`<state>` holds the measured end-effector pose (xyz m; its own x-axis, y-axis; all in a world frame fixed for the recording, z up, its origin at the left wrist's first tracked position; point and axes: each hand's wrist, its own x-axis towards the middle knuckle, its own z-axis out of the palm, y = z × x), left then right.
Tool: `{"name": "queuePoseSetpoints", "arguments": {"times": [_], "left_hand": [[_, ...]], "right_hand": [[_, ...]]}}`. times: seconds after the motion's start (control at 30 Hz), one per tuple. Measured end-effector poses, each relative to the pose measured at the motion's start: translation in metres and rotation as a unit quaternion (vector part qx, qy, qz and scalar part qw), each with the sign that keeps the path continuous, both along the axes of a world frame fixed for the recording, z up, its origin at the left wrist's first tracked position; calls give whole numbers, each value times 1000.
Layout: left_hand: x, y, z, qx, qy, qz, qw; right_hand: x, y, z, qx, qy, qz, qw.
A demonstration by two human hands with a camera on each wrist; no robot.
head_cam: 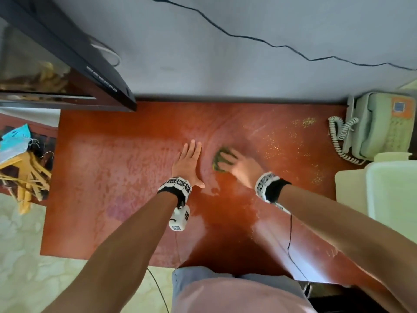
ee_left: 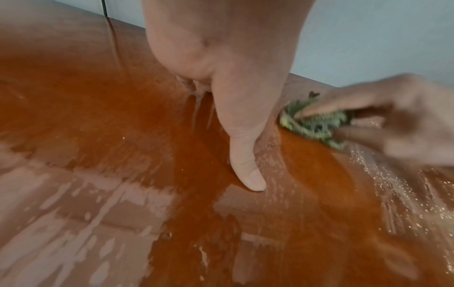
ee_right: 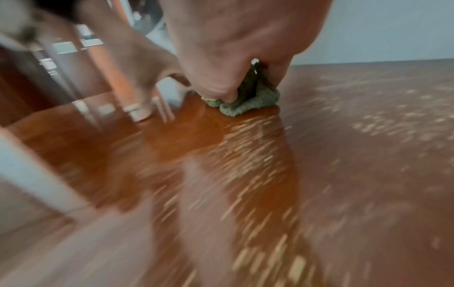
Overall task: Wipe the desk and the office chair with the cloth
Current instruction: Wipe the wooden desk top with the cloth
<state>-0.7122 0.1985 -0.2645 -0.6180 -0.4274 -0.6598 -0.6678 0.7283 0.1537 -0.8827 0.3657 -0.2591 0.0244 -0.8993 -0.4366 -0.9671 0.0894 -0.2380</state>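
The green cloth (head_cam: 222, 159) is bunched under the right hand (head_cam: 240, 167) near the middle of the reddish surface (head_cam: 112, 177). The right grip is closed round it, fingers curled over the wad and pressing it down; in the right wrist view the cloth (ee_right: 248, 103) is seen squeezed out below the fingers (ee_right: 216, 91). The left hand (head_cam: 188, 164) is laid flat just beside the cloth, its grip open with fingers straight and nothing held; the thumb (ee_left: 245, 169) is seen pressed to the wet wood.

The far edge of the surface is met by a grey wall (head_cam: 225, 53). The left rear corner is overhung by a dark cabinet (head_cam: 67, 71). The right edge is bounded by a pale telephone (head_cam: 379, 125) and, nearer the person, a white tub (head_cam: 392, 195). Open room is left to the left of the hands and toward the near edge. Yellowish crumbs (head_cam: 288, 136) are scattered between the cloth and the telephone.

The right hand is blurred in all views, so its finger positions are hard to make out exactly. The tub is cut off at the right. A heap of wooden hangers (head_cam: 24, 175) at the left is only partly seen. The office chair cannot be made out.
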Motion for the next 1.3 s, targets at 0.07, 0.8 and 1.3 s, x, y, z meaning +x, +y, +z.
{"name": "queuePoseSetpoints", "arguments": {"times": [0.07,0.8,1.3], "left_hand": [[-1,1,-1,0,-1,-1,1000],[0,-1,5,4,-19,-2,1000],[-6,44,21,-49,-27,-136,989]], "right_hand": [[-37,-22,-5,-35,2,-80,996],[-36,-34,-14,-52,3,-290,956],[87,100,4,62,-44,-72,994]]}}
